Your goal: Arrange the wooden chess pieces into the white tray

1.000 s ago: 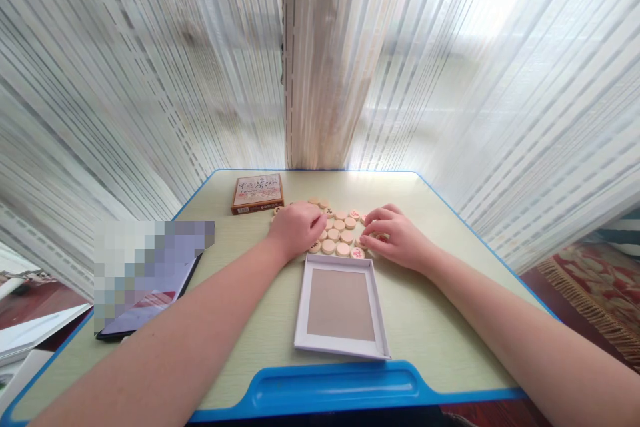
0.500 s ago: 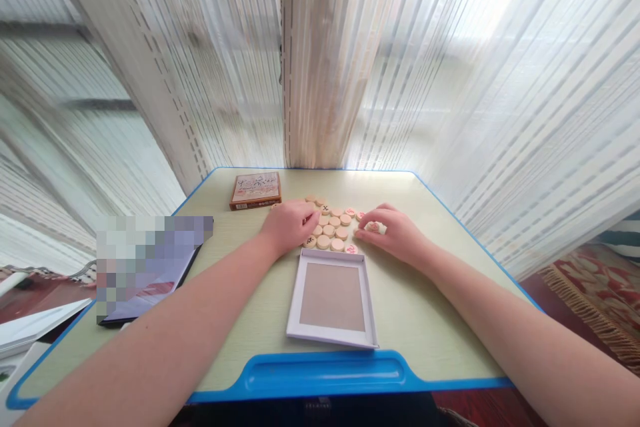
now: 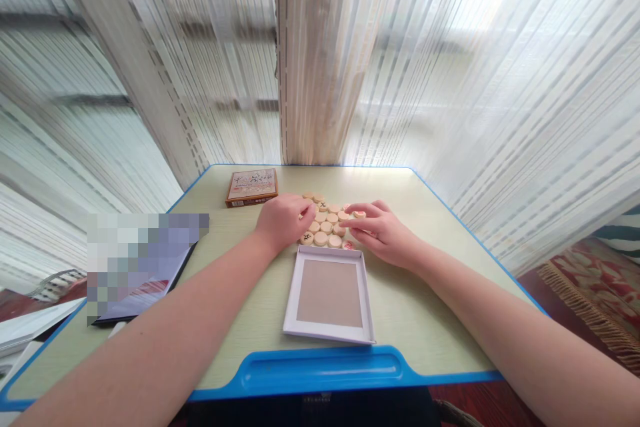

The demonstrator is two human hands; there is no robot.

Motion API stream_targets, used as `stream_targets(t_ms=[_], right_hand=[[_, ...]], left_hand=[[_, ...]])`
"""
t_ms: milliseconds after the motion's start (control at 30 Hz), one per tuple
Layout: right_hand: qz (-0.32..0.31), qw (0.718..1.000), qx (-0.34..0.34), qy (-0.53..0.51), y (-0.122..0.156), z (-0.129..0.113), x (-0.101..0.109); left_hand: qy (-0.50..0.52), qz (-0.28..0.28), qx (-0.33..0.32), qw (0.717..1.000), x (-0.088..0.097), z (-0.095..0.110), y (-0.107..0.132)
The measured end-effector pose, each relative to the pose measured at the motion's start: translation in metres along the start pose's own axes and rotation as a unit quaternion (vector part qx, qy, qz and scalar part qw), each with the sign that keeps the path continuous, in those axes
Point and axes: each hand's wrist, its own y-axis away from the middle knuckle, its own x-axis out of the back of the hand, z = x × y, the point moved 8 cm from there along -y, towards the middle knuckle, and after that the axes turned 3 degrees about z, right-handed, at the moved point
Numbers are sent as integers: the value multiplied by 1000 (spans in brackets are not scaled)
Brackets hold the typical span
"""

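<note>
round pieces (image 3: 321, 238) lie flat just beyond the white tray (image 3: 330, 293), between both hands, seemingly to keep them bunched. left hand (image 3: 284, 220) curled, can't tell if pinching; right hand (image 3: 383, 233) fingers spread over pieces. mostly blank faces up; round, no long axis.
</note>
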Motion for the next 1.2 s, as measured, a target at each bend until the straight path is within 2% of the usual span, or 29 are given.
stream_targets(t_ms=[100, 200, 300, 467, 667, 733, 833, 900, 1067, 1200], right_hand=[[-17, 1000, -3, 5, 0, 0, -4], [10, 1000, -29, 1, -1, 7, -1], [20, 999, -32, -6, -1, 10, 2], [32, 998, -44, 11, 0, 19, 5], [151, 980, -126, -15, 5, 40, 28], [129, 985, -111, -18, 4, 35, 25], [26, 998, -57, -2, 1, 20, 7], [-12, 999, -42, 5, 1, 15, -2], [7, 999, -36, -20, 0, 14, -1], [3, 999, -16, -47, 0, 12, 0]], left_hand=[[22, -27, -4, 999, -5, 0, 0], [49, -58, -18, 997, -10, 1, 1], [78, -58, -22, 995, -8, 3, 0], [193, -93, -71, 974, -5, 20, 0], [221, -154, -69, 961, -15, 26, 2], [226, -160, -69, 958, -16, 25, 2], [220, -159, -75, 960, -17, 24, 2], [207, -158, -75, 962, -18, 22, 1], [194, -184, -40, 963, -23, 12, 0], [189, -192, -36, 962, -24, 12, -1]])
